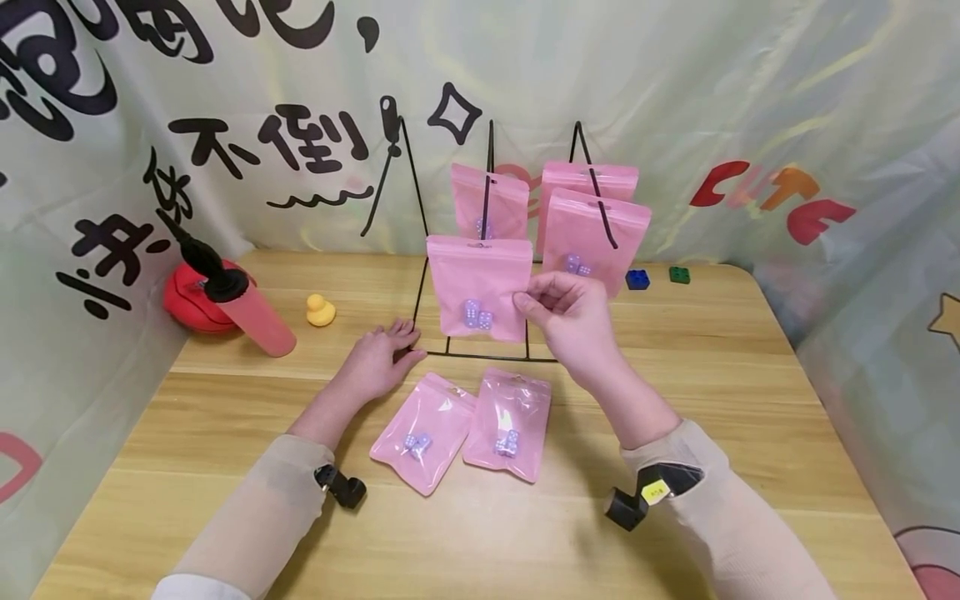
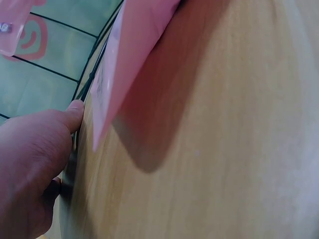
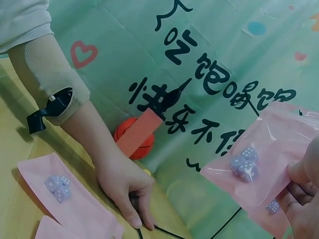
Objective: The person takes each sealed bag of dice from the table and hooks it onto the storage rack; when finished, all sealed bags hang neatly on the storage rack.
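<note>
In the head view a black wire display rack (image 1: pixel 487 357) stands on the table with three hooks. My left hand (image 1: pixel 375 362) holds its lower left corner, thumb on one side of the wire, as the right wrist view also shows. With thumb and fingers, my right hand (image 1: pixel 577 321) pinches the right edge of a pink zip bag (image 1: pixel 480 275) at the front of the middle hook. Purple dice (image 1: pixel 472 314) sit low in this bag. Another pink bag (image 1: pixel 491 196) hangs behind it. Two more, including a front bag (image 1: pixel 596 233), hang on the right hook; the left hook is bare.
Two pink dice bags lie before the rack, a left bag (image 1: pixel 425 429) and a right bag (image 1: pixel 513 417). Leftward are a yellow duck (image 1: pixel 320 311), a pink cylinder (image 1: pixel 258 317) with a black top and a red ball (image 1: pixel 191 300). Blue (image 1: pixel 637 279) and green bricks (image 1: pixel 679 275) sit back right.
</note>
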{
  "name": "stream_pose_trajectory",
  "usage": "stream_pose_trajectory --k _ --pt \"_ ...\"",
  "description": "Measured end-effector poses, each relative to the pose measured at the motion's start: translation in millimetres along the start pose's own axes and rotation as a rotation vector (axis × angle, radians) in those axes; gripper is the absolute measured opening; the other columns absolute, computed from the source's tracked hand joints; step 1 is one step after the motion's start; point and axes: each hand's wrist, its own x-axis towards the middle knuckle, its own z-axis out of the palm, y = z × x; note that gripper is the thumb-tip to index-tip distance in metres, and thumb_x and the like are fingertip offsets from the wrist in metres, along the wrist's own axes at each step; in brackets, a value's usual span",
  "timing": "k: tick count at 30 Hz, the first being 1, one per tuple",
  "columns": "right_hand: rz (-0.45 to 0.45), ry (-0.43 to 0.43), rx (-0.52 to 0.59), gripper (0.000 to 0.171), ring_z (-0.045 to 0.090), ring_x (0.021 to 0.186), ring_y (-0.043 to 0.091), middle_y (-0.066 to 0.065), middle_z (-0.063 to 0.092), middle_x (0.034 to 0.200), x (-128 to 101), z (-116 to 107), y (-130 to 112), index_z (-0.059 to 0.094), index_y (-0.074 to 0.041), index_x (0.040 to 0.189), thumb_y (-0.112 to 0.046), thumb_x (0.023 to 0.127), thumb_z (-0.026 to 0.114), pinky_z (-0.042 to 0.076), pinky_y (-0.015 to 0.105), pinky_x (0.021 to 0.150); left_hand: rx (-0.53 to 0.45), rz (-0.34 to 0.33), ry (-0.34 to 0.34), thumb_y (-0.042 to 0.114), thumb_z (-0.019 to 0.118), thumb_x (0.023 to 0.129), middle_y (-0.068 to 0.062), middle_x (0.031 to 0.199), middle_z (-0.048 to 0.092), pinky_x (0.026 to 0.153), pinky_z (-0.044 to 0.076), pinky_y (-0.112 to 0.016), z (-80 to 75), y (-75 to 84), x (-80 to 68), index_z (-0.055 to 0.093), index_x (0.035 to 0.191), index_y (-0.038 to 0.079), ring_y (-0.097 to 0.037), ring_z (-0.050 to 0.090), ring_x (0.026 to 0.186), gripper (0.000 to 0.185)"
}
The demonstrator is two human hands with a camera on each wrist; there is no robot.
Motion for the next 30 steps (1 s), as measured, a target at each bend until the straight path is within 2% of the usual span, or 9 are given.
stream_pose_trajectory --k 15,17,24,30 --pt "0.020 0.022 0.025 0.007 0.067 0.078 0.014 0.001 0.074 0.084 -0.5 -1.0 4.7 0.070 0.014 0.097 0.016 0.091 0.073 0.059 0.022 0.073 -0.003 -0.003 0.003 0.037 0.063 0.108 -0.014 0.158 0.045 0.123 0.024 -0.065 0.8 -0.8 0.1 0.061 0.146 0.003 -0.040 0.037 0.150 0.051" --pt "0.022 0.025 0.033 0.007 0.068 0.078 0.015 0.003 0.074 0.085 -0.2 -1.1 5.0 0.070 0.013 0.097 0.016 0.091 0.073 0.059 0.022 0.074 -0.003 -0.004 0.000 0.037 0.063 0.108 -0.014 0.158 0.045 0.124 0.024 -0.065 0.7 -0.7 0.4 0.061 0.147 0.003 -0.039 0.037 0.150 0.051" --pt "0.011 0.025 0.048 0.008 0.070 0.081 0.016 0.022 0.075 0.094 0.1 -0.7 5.0 0.071 0.013 0.098 0.015 0.091 0.073 0.061 0.024 0.077 -0.006 -0.009 -0.003 0.038 0.063 0.108 -0.013 0.158 0.045 0.124 0.023 -0.064 0.4 -1.2 1.1 0.060 0.147 0.004 -0.037 0.036 0.151 0.052" --pt "0.020 0.020 0.033 0.008 0.071 0.082 0.017 0.026 0.075 0.098 3.8 -0.6 6.9 0.071 0.011 0.099 0.015 0.092 0.072 0.061 0.025 0.078 -0.009 -0.015 -0.006 0.038 0.063 0.108 -0.013 0.159 0.045 0.124 0.023 -0.065 1.4 -2.4 0.6 0.060 0.148 0.005 -0.038 0.036 0.151 0.052"
